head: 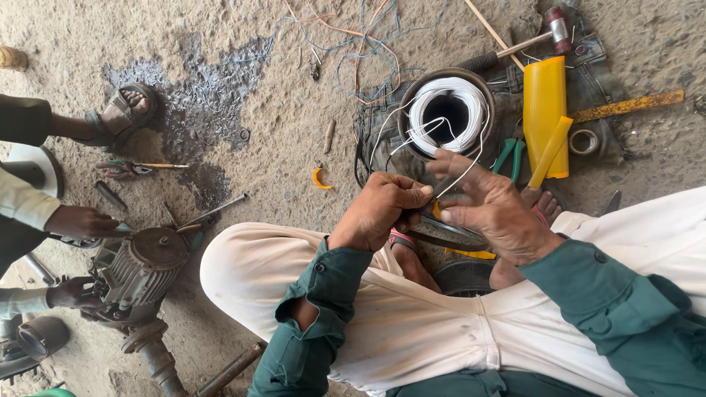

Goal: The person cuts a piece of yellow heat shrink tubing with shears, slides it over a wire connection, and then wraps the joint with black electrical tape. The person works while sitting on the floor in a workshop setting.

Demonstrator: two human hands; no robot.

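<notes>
A person in white trousers and a dark green shirt sits cross-legged on a sandy workshop floor, both hands busy over the lap. The left hand (382, 209) is curled closed, fingers pinched on a strand of white wire (460, 173) and the edge of a dark flat oval piece (445, 234) that lies across the lap. The right hand (493, 213) is partly open, its fingers spread, thumb and forefinger gripping the same strand while the palm rests against the oval piece. The wire runs away from the hands to a coil of white wire (448, 110) sitting inside a round dark container just beyond them. To the right of the coil lie a yellow plastic sleeve (544, 110), a pair of green-handled pliers (509, 154), a small roll of tape (584, 141) and, farther off, a hammer (529, 40). Loose blue and orange wire scraps (368, 51) trail across the far ground beside a dark oil stain (184, 95). At near left, another person's hands (77, 220) rest on a grimy electric motor (140, 276), a sandalled foot (121, 110) planted beyond it; a screwdriver (220, 209) lies between the two workers.
</notes>
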